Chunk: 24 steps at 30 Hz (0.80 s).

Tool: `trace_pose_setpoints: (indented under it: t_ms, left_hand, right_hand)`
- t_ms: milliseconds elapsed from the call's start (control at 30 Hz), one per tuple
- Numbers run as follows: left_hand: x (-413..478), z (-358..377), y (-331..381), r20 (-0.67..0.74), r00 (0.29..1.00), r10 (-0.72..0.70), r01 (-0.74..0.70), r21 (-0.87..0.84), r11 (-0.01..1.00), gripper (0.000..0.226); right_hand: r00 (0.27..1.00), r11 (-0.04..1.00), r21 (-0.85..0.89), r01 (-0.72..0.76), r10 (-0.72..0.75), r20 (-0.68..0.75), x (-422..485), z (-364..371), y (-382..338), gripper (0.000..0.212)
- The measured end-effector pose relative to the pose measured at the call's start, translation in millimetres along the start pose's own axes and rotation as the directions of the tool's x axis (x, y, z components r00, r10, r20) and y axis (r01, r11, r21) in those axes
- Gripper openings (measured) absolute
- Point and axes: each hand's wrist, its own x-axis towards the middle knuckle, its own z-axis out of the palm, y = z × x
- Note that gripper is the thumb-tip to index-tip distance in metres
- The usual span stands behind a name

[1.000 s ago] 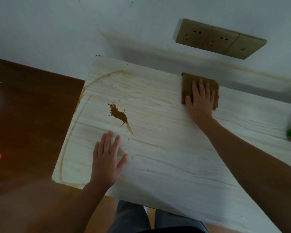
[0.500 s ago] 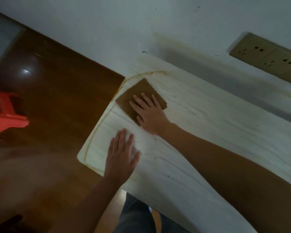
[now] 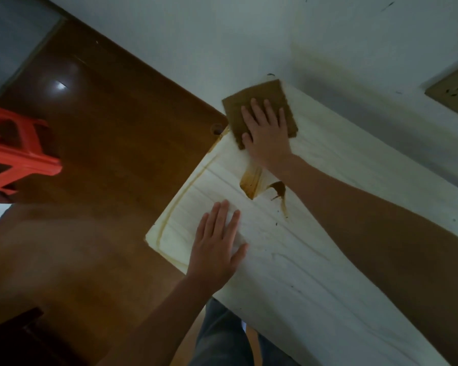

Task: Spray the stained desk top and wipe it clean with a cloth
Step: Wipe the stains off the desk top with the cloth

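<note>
The pale wood-grain desk top (image 3: pixel 315 273) runs from the far left corner toward the lower right. My right hand (image 3: pixel 266 130) lies flat with fingers spread on a square brown cloth (image 3: pixel 238 107) at the desk's far left corner, by the wall. A brown stain (image 3: pixel 279 190) with a smeared streak (image 3: pixel 251 180) sits just below that hand, beside my forearm. A thin brown line (image 3: pixel 181 192) follows the desk's left edge. My left hand (image 3: pixel 217 244) rests flat on the desk near the front left corner, holding nothing. No spray bottle is in view.
A dark wooden floor (image 3: pixel 103 143) lies left of the desk. A red plastic stool (image 3: pixel 13 151) stands at the left edge of view. The white wall (image 3: pixel 222 35) backs the desk, with a tan socket plate (image 3: pixel 452 91) at the right. My legs (image 3: pixel 222 336) show below the desk's front edge.
My right hand slid the cloth from the far right across to the desk's left edge, then up into the far corner, smearing part of the stain. My left hand stayed flat.
</note>
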Motion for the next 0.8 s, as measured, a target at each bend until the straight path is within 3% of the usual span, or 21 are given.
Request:
trace_pose_setpoints:
  t_ms: [133,233,367,500,633,800]
  left_hand:
    - [-6.1,-4.5,-12.0,0.000,0.999,0.046,-0.046,-0.004,0.999,0.067]
    - [-13.1,-9.7,-30.8,-0.014,0.995,0.097,-0.096,0.052,0.994,0.065]
    - [-5.5,-14.0,-42.9,-0.011,0.997,0.081,-0.080,0.060,0.995,0.066]
    - [-4.0,-10.9,-43.9,-0.018,0.996,0.084,-0.082,0.060,0.995,0.066]
    - [-6.3,-9.7,-49.7,-0.017,0.995,0.098,-0.097,0.050,0.994,0.067]
    - [-6.2,-10.9,-51.7,0.012,0.994,0.105,-0.105,0.031,0.994,0.067]
  right_hand:
    - [0.946,0.948,-0.013,0.318,-0.316,0.076,-53.0,16.5,-39.8,0.063]
    - [0.911,0.920,0.013,0.393,-0.391,0.132,-64.0,17.9,-30.0,0.063]
    - [0.992,0.992,-0.028,0.122,-0.121,0.036,-13.0,-0.3,11.7,0.063]
    - [0.994,0.994,0.028,-0.106,0.106,0.007,41.3,-14.4,39.3,0.061]
    - [0.982,0.982,0.046,-0.186,0.187,-0.020,38.6,-6.5,17.6,0.060]
    - [0.996,0.993,0.087,-0.084,0.084,-0.005,-41.3,8.6,-21.6,0.062]
